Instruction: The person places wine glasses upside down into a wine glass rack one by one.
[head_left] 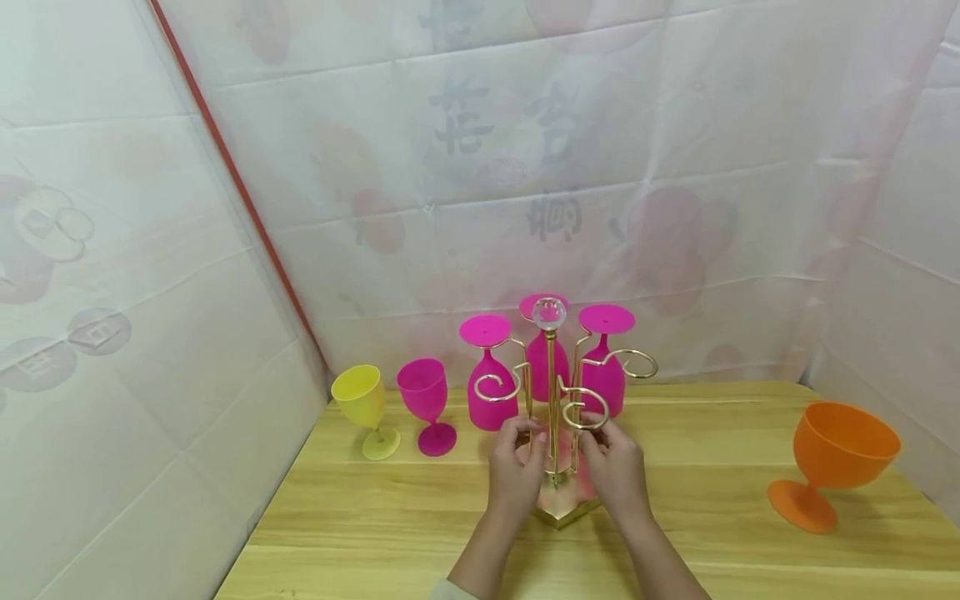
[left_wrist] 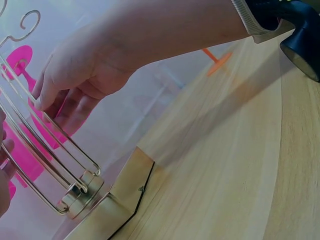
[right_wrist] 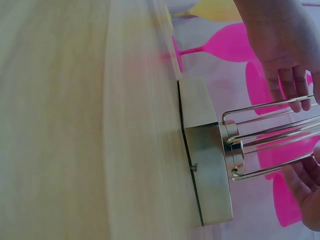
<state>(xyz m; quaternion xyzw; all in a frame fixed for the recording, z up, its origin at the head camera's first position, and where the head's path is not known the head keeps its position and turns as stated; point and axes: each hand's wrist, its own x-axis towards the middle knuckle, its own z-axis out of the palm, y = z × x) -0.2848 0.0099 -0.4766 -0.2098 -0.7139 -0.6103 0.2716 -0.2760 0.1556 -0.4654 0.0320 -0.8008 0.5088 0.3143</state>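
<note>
A gold wire wine glass rack (head_left: pixel 553 392) with a clear faceted knob (head_left: pixel 549 313) stands on the table. My left hand (head_left: pixel 513 471) pinches an upright rod on its left side, low on the frame. Opposite, my right hand (head_left: pixel 618 475) holds a rod on the right, fingers curled round it in the left wrist view. Three magenta goblets hang upside down from the rack: one at left (head_left: pixel 491 392), one at the back (head_left: pixel 546 362), one at right (head_left: pixel 604 379). Front curled loops hold no goblet. The angular gold base (right_wrist: pixel 207 170) sits flat on the wood.
Left of the rack, a yellow goblet (head_left: pixel 360 396) and a magenta goblet (head_left: pixel 423 392) stand upright. A large orange goblet (head_left: pixel 843 446) stands at the right. The wooden table (head_left: pixel 375 533) meets printed white curtains (head_left: pixel 450 167) behind and at both sides.
</note>
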